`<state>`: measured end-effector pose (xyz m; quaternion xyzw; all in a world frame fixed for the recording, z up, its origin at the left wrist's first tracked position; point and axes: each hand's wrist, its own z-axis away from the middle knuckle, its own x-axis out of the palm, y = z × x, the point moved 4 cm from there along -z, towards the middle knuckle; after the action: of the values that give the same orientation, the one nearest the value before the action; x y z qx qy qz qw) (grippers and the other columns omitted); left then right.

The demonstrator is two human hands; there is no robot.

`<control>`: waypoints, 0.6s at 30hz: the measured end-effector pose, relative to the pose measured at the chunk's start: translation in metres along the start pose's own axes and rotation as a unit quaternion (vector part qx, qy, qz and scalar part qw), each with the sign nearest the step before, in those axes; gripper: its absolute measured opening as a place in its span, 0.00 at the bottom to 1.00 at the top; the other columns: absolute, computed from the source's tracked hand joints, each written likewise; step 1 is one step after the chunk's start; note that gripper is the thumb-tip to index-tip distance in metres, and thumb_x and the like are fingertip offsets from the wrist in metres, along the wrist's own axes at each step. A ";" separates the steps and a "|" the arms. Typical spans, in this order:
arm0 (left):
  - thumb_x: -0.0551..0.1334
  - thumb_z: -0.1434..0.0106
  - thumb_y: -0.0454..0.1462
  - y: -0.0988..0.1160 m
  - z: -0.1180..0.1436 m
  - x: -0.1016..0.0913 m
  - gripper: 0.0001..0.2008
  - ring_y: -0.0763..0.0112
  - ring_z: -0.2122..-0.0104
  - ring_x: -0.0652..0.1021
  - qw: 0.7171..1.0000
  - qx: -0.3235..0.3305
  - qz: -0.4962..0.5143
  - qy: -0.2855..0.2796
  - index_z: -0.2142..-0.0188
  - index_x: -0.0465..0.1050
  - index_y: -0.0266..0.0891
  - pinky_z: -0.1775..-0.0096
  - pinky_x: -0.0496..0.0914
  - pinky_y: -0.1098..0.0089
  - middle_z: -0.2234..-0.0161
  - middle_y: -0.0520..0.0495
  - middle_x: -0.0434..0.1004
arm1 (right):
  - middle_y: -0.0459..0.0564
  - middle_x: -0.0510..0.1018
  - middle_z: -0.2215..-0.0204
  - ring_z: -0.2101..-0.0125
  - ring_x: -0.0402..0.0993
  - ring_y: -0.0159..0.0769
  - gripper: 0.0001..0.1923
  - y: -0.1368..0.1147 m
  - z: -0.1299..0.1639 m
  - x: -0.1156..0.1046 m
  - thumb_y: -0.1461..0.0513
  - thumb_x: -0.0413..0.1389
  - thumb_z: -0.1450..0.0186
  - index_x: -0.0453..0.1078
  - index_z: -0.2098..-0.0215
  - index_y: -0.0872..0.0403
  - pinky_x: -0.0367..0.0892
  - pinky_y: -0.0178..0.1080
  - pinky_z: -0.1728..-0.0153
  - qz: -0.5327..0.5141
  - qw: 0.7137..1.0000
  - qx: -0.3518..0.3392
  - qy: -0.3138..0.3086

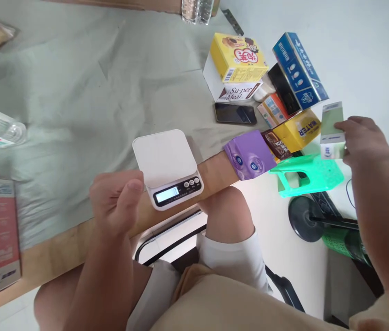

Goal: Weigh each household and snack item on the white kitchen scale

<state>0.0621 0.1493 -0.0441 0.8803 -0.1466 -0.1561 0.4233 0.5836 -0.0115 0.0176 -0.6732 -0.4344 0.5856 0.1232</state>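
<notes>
We see a wooden counter [59,250] draped in a creased grey-green cloth [77,82]. Beyond its edge lies a pale floor [297,257], where a green plastic stool [309,174] stands beside a round black base [304,219]. Soft, even light.

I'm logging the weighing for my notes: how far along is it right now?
Done: the scale sits at the table edge, display lit. In hand: the right hand holds a small carton off to the side above the green stool; the left hand is loosely curled beside the scale. Left: the scale's plate is bare, and a pile of boxes lies on the table.
</notes>
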 end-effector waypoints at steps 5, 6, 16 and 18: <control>0.58 0.26 0.43 0.001 -0.001 -0.005 0.31 0.81 0.85 0.45 1.000 -0.002 0.008 0.012 0.81 0.43 0.37 0.82 0.38 0.67 0.86 0.54 0.39 | 0.46 0.73 0.77 0.71 0.75 0.38 0.19 -0.013 0.008 0.019 0.62 0.75 0.47 0.68 0.70 0.52 0.60 0.49 0.72 0.005 0.981 0.191 0.037; 0.58 0.26 0.43 0.001 -0.002 -0.005 0.31 0.81 0.85 0.45 1.000 0.000 0.010 0.014 0.81 0.43 0.37 0.82 0.37 0.67 0.86 0.54 0.39 | 0.47 0.74 0.76 0.70 0.76 0.38 0.18 -0.017 0.011 0.021 0.62 0.75 0.47 0.69 0.70 0.53 0.61 0.49 0.72 0.001 0.979 0.198 0.041; 0.57 0.25 0.40 0.011 -0.001 -0.010 0.28 0.79 0.83 0.45 0.997 0.050 0.053 0.033 0.77 0.43 0.39 0.80 0.37 0.65 0.82 0.54 0.38 | 0.42 0.73 0.75 0.75 0.73 0.31 0.10 -0.034 0.036 0.020 0.73 0.64 0.40 0.74 0.66 0.53 0.67 0.47 0.72 -0.089 0.978 0.179 0.063; 0.58 0.24 0.44 0.019 0.003 -0.020 0.30 0.78 0.82 0.46 0.997 0.034 0.033 0.061 0.78 0.44 0.39 0.78 0.38 0.63 0.82 0.54 0.40 | 0.40 0.71 0.75 0.76 0.69 0.28 0.12 -0.046 0.064 0.015 0.71 0.63 0.41 0.75 0.63 0.49 0.64 0.46 0.72 -0.123 0.984 0.103 0.073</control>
<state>0.0404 0.1439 -0.0282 0.8971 -0.1544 -0.0827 0.4057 0.5046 0.0046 0.0208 -0.6394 -0.4411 0.5566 0.2945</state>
